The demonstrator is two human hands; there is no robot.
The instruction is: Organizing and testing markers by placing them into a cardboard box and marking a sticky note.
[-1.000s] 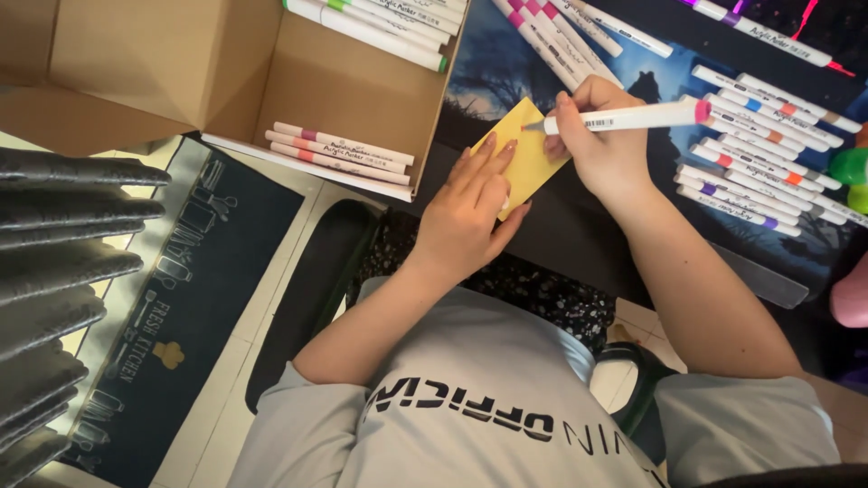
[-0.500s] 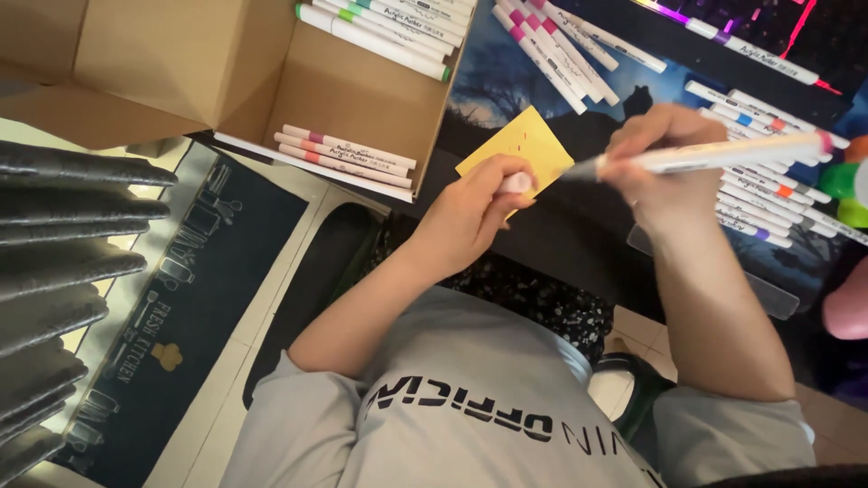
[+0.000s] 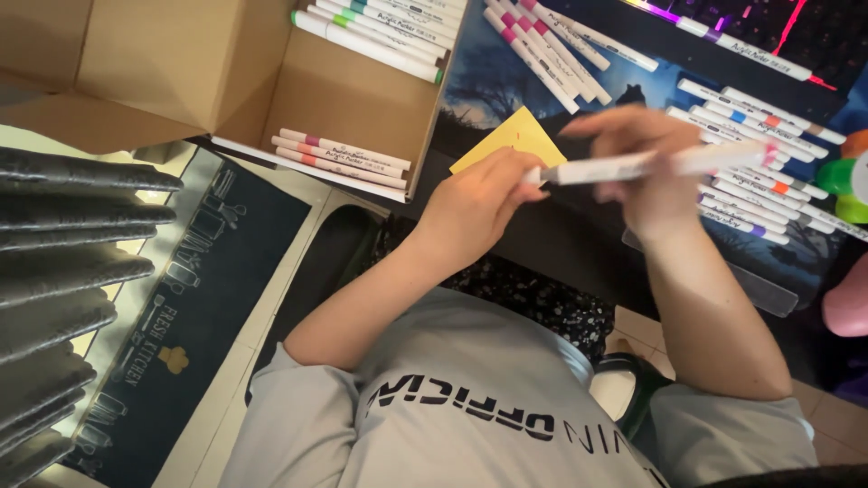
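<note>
Hands point(image 3: 561, 185) meet at white marker point(image 3: 651, 164) over yellow note point(image 3: 509, 139).

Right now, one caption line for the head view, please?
Right hand brings a white marker to the left hand over a yellow note.

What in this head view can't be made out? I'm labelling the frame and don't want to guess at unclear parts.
- Right hand and the white marker it holds: motion-blurred in the head view; finger placement unclear.
- Marker tip: hidden where it meets the left hand.
- Yellow note: lower part covered by the left hand; its marks too small.
- Cardboard box and top marker rows: cut off by the upper edge.
</note>
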